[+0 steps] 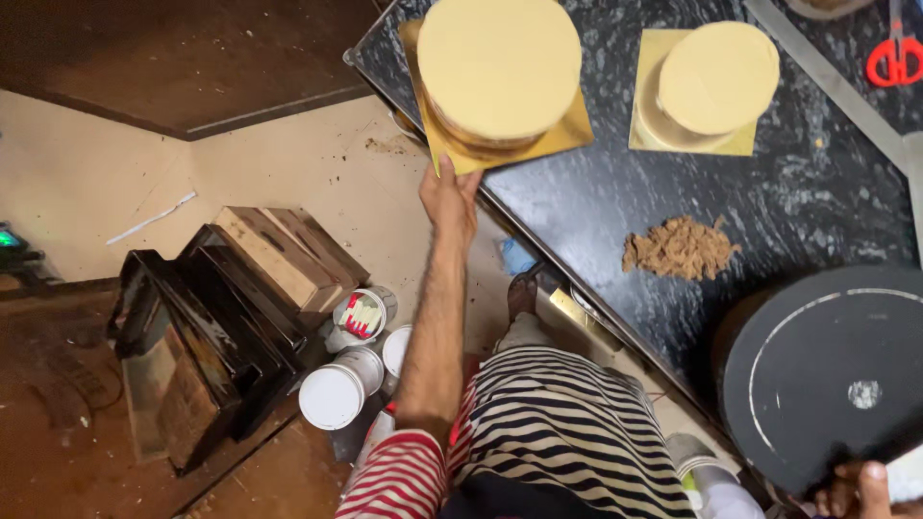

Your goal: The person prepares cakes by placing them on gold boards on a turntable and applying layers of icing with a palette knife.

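Observation:
My left hand [450, 200] reaches forward and pinches the near corner of a square gold cake board [567, 130], which overhangs the edge of the black marbled counter [596, 207]. A round layered cake sits on that board, topped by a round cream-coloured board [500, 62]. Only the fingertips of my right hand [854, 490] show, at the bottom right. They touch the near rim of a black round turntable [827, 375], beside a white object cut off by the frame. I cannot tell whether they grip it.
A smaller cake with a cream board [719, 77] on top stands on a second gold board [687, 144]. A crumb pile [681, 248], red scissors [894, 60] and a metal strip [827, 82] lie on the counter. White tubs [332, 394], black trays [202, 336] and wooden boxes [279, 255] crowd the floor.

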